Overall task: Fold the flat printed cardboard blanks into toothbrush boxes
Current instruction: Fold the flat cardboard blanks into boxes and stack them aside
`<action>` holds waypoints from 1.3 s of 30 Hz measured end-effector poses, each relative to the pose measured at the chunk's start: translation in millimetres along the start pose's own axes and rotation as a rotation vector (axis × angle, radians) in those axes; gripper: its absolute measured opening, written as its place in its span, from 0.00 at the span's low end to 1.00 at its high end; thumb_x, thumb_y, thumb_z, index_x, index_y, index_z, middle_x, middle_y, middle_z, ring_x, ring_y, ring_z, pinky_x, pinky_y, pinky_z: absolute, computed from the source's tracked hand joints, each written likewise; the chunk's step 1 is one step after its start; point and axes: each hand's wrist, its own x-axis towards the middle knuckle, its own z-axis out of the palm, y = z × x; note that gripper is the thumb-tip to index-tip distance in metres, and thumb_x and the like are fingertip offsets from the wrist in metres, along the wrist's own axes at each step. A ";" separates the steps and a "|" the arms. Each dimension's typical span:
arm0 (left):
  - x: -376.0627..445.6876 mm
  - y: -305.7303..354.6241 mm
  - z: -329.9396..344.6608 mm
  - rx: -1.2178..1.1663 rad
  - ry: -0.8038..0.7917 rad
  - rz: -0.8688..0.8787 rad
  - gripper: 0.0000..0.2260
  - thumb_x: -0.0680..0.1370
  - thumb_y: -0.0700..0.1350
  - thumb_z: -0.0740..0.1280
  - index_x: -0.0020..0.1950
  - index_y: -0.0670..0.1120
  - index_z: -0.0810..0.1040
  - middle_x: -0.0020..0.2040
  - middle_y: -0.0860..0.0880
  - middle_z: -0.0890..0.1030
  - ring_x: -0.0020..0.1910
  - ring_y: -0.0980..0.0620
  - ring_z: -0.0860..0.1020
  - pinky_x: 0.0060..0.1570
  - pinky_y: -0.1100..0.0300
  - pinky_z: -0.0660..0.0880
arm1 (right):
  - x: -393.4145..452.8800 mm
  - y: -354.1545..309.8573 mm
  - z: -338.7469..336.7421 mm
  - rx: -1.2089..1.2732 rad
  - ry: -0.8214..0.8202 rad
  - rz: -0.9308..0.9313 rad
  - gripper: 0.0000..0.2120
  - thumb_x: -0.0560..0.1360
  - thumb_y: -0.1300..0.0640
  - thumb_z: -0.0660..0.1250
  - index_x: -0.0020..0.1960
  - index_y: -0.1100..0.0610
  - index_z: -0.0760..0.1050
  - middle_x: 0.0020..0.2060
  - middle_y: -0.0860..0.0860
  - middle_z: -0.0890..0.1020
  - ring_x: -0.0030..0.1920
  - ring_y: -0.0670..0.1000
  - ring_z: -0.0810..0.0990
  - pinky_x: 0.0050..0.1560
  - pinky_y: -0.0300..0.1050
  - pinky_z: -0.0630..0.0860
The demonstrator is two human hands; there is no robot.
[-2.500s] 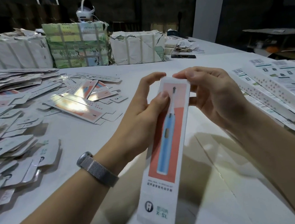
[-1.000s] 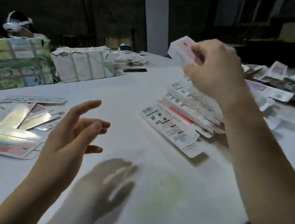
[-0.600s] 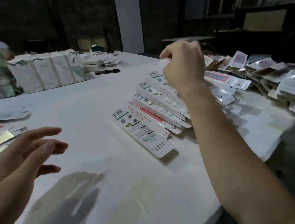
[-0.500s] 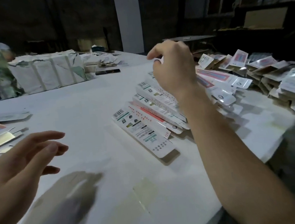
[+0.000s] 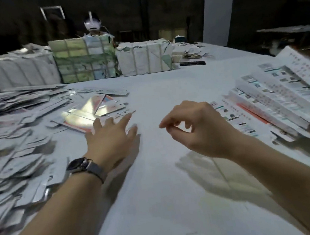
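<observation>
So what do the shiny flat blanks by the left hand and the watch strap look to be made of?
Flat blanks: thin printed cardboard, probably with a foil or gloss laminate, since they throw a bright mirror-like glare. Watch strap: looks like fine woven metal mesh, grey with a dull sheen; motion blur leaves fabric possible.

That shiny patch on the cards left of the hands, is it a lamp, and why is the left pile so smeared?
Head view: no lamp, just glare off a glossy flat blank beyond the left hand. The heap of blanks at left is streaked by motion blur. The right hand casts a soft shadow on the table; the background is dark.
</observation>
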 end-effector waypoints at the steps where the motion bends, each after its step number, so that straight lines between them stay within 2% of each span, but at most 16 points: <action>1: -0.3 -0.7 -2.0 0.007 -0.003 -0.010 0.22 0.80 0.64 0.48 0.74 0.65 0.59 0.72 0.48 0.69 0.73 0.37 0.61 0.65 0.37 0.62 | -0.4 0.5 3.0 0.006 -0.011 0.001 0.08 0.74 0.64 0.70 0.49 0.54 0.84 0.40 0.45 0.83 0.43 0.49 0.78 0.43 0.43 0.72; 4: -2.2 -1.6 -8.4 -0.014 -0.016 -0.015 0.17 0.81 0.62 0.51 0.64 0.60 0.72 0.63 0.49 0.73 0.65 0.37 0.69 0.59 0.42 0.68 | -1.4 3.2 7.8 0.026 -0.008 0.007 0.07 0.74 0.64 0.70 0.48 0.55 0.84 0.39 0.48 0.84 0.42 0.51 0.79 0.43 0.46 0.74; 7: -3.0 -1.2 -11.9 -0.056 0.055 -0.022 0.13 0.81 0.61 0.57 0.55 0.55 0.76 0.58 0.48 0.74 0.61 0.36 0.70 0.56 0.44 0.72 | -1.9 4.4 9.8 0.061 0.014 0.010 0.08 0.73 0.65 0.70 0.48 0.55 0.84 0.39 0.47 0.84 0.42 0.50 0.79 0.43 0.42 0.72; 10: -4.2 0.3 -13.7 -0.037 0.067 -0.052 0.10 0.81 0.57 0.61 0.55 0.53 0.76 0.59 0.47 0.73 0.61 0.36 0.68 0.57 0.41 0.70 | -1.5 3.4 12.2 0.074 0.035 0.012 0.09 0.73 0.66 0.70 0.47 0.55 0.85 0.38 0.42 0.82 0.42 0.46 0.78 0.42 0.39 0.72; 13: -1.2 -1.7 -15.8 -0.107 0.088 -0.098 0.07 0.80 0.53 0.66 0.53 0.53 0.79 0.60 0.47 0.71 0.64 0.36 0.65 0.58 0.38 0.69 | -1.5 3.1 13.9 0.076 0.043 0.022 0.09 0.72 0.67 0.71 0.47 0.55 0.85 0.36 0.34 0.77 0.41 0.40 0.76 0.40 0.31 0.70; 15: 2.4 -4.1 -16.8 -0.192 0.165 -0.095 0.04 0.77 0.48 0.70 0.49 0.50 0.83 0.60 0.46 0.70 0.63 0.36 0.65 0.58 0.40 0.71 | -1.7 3.7 14.3 0.078 0.049 0.035 0.10 0.72 0.68 0.71 0.47 0.55 0.85 0.35 0.35 0.77 0.41 0.41 0.76 0.40 0.30 0.69; 18: 6.3 -5.2 -18.1 -0.231 0.306 -0.003 0.06 0.74 0.39 0.72 0.49 0.47 0.84 0.59 0.45 0.72 0.60 0.37 0.69 0.58 0.53 0.66 | -0.9 4.9 14.5 0.090 0.068 0.047 0.10 0.72 0.68 0.71 0.46 0.55 0.85 0.36 0.39 0.80 0.42 0.46 0.78 0.39 0.31 0.70; 20: 3.2 -1.0 -21.0 -0.302 0.392 0.065 0.09 0.72 0.34 0.71 0.48 0.45 0.84 0.55 0.45 0.73 0.58 0.40 0.72 0.52 0.59 0.64 | 0.0 5.8 14.2 0.108 0.097 0.070 0.10 0.72 0.68 0.71 0.46 0.55 0.85 0.37 0.41 0.82 0.42 0.46 0.78 0.38 0.31 0.70; 22: -5.6 9.5 -26.0 -0.398 0.478 0.184 0.12 0.71 0.30 0.68 0.46 0.45 0.83 0.50 0.46 0.73 0.51 0.44 0.73 0.47 0.60 0.65 | 0.9 6.2 13.8 0.144 0.148 0.123 0.11 0.73 0.67 0.71 0.47 0.53 0.84 0.38 0.42 0.83 0.42 0.46 0.80 0.39 0.35 0.73; 24: -17.2 23.9 -31.9 -0.485 0.538 0.413 0.12 0.70 0.28 0.67 0.43 0.44 0.83 0.48 0.46 0.73 0.46 0.46 0.73 0.45 0.58 0.70 | 3.2 8.2 12.4 0.231 0.224 0.219 0.12 0.74 0.63 0.72 0.52 0.47 0.82 0.41 0.42 0.83 0.43 0.45 0.80 0.40 0.40 0.76; 27: -33.0 40.7 -38.1 -0.654 0.414 0.754 0.10 0.70 0.28 0.72 0.40 0.43 0.81 0.50 0.45 0.71 0.49 0.47 0.75 0.48 0.65 0.74 | 10.8 13.9 3.9 0.467 0.314 0.501 0.19 0.76 0.48 0.70 0.64 0.38 0.69 0.54 0.42 0.78 0.49 0.42 0.80 0.45 0.40 0.78; 29: -40.0 46.7 -42.1 -0.738 0.285 0.831 0.11 0.71 0.29 0.72 0.38 0.45 0.77 0.53 0.48 0.70 0.54 0.47 0.73 0.49 0.64 0.78 | 15.7 19.6 -4.6 0.711 0.330 0.742 0.27 0.78 0.46 0.68 0.71 0.35 0.59 0.59 0.49 0.77 0.54 0.48 0.80 0.47 0.47 0.80; 31: -46.4 51.9 -45.0 -0.802 0.181 0.856 0.15 0.73 0.30 0.72 0.39 0.48 0.74 0.55 0.51 0.69 0.58 0.49 0.72 0.48 0.60 0.80 | 16.8 24.6 -9.6 0.920 0.369 0.840 0.32 0.78 0.51 0.69 0.74 0.37 0.55 0.52 0.53 0.84 0.52 0.54 0.84 0.49 0.53 0.80; 33: -52.7 57.1 -45.2 -0.884 0.059 0.904 0.17 0.73 0.28 0.70 0.39 0.50 0.74 0.56 0.52 0.70 0.60 0.49 0.74 0.48 0.56 0.81 | 16.4 24.9 -10.0 1.039 0.434 0.822 0.33 0.78 0.59 0.70 0.75 0.41 0.57 0.45 0.50 0.87 0.47 0.51 0.87 0.48 0.55 0.81; 36: -59.5 63.2 -43.6 -1.176 -0.090 0.842 0.17 0.72 0.25 0.67 0.39 0.49 0.76 0.56 0.49 0.75 0.59 0.45 0.78 0.51 0.44 0.81 | 15.1 23.1 -9.4 0.989 0.466 0.772 0.35 0.76 0.64 0.70 0.74 0.41 0.60 0.43 0.48 0.87 0.47 0.52 0.87 0.45 0.57 0.84; 39: -55.7 62.2 -45.7 -1.431 0.005 0.603 0.12 0.71 0.34 0.71 0.47 0.49 0.76 0.52 0.53 0.79 0.56 0.51 0.81 0.46 0.52 0.82 | 13.2 15.4 -9.8 0.903 0.411 0.702 0.37 0.75 0.65 0.71 0.75 0.40 0.60 0.45 0.50 0.86 0.49 0.53 0.86 0.47 0.60 0.84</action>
